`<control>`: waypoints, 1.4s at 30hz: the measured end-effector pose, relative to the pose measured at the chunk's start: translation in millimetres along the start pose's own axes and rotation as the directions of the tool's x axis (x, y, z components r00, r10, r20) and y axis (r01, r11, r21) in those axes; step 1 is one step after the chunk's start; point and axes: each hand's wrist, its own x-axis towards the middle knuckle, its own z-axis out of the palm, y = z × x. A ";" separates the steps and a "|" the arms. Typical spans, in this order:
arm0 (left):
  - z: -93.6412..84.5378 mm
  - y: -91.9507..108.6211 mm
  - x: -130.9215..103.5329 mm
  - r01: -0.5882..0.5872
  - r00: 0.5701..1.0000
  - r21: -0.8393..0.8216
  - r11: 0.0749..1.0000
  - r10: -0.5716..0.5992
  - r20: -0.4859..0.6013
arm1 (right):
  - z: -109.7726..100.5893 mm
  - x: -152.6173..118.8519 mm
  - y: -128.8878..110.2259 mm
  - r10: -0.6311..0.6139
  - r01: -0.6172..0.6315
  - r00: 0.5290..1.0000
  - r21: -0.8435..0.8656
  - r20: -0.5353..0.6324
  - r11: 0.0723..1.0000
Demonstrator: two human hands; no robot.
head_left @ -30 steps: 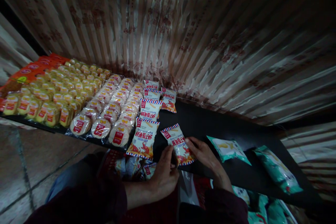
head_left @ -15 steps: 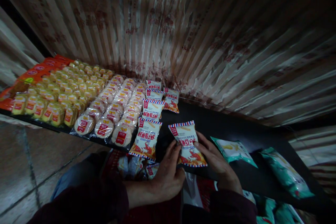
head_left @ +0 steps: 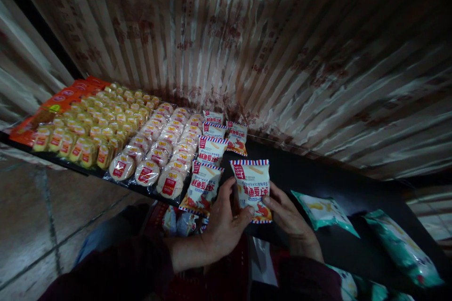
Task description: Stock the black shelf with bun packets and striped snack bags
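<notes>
A white and orange snack bag (head_left: 251, 182) with red lettering and striped edges is held upright between my two hands. My left hand (head_left: 226, 221) grips its left side, the thumb across the lower front. On the right edge, my right hand (head_left: 287, 214) closes with its thumb on the front and its other fingers partly hidden behind. Just left of it, a row of matching snack bags (head_left: 202, 187) runs back along the black shelf (head_left: 278, 162). One more matching bag (head_left: 236, 138) lies to the right of that row's far end.
Round wrapped crackers (head_left: 170, 182) stand in rows to the left, beside yellow wrapped snacks (head_left: 86, 153) and orange packets (head_left: 67, 96). Green-and-white bags (head_left: 325, 211) lie on the right. A pleated, patterned curtain (head_left: 226, 33) hangs behind the shelf. More packages sit below its front edge.
The held bag has turned more upright and square to me. My left thumb has moved onto its front. The view has shifted slightly, so the shelf appears a little lower and further right.
</notes>
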 end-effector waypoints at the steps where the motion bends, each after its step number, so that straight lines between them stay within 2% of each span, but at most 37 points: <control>1: -1.8 0.2 1.1 0.017 1.000 -0.017 1.000 -0.017 -0.019 | 4.2 0.6 -1.2 -0.011 0.010 1.000 0.013 0.008 1.000; 8: -22.6 16.0 10.2 -0.006 0.994 -0.184 0.983 -0.014 -0.107 | 35.8 8.4 -7.7 -0.091 0.081 0.992 0.110 0.092 0.991; 16: -53.2 31.9 22.1 -0.025 0.989 -0.436 0.900 -0.043 -0.144 | 67.0 26.5 -22.7 -0.101 0.074 0.985 0.189 0.136 0.979; 20: -63.0 32.1 27.5 -0.051 0.979 -0.407 0.912 -0.034 -0.200 | 80.9 31.8 -28.6 -0.103 0.075 0.984 0.188 0.143 0.979; 24: -72.6 29.8 31.4 -0.018 0.971 -0.325 0.946 -0.061 -0.230 | 92.1 34.8 -33.2 -0.082 0.054 0.988 0.200 0.134 0.978; 29: -82.7 23.4 30.8 -0.002 0.963 -0.266 0.964 -0.070 -0.259 | 101.4 35.7 -35.7 -0.112 0.087 0.986 0.193 0.123 0.977; 34: -92.8 20.8 25.5 0.019 0.975 -0.387 0.922 -0.103 -0.199 | 108.5 34.5 -35.3 -0.130 0.110 0.984 0.157 0.125 0.981; 39: -97.0 26.0 27.2 -0.056 0.985 -0.438 0.897 -0.021 -0.170 | 110.3 30.4 -37.0 -0.144 0.125 0.983 0.164 0.110 0.978; 42: -98.8 29.4 29.6 -0.051 0.985 -0.461 0.886 -0.031 -0.169 | 113.4 29.5 -38.0 -0.147 0.130 0.985 0.164 0.095 0.978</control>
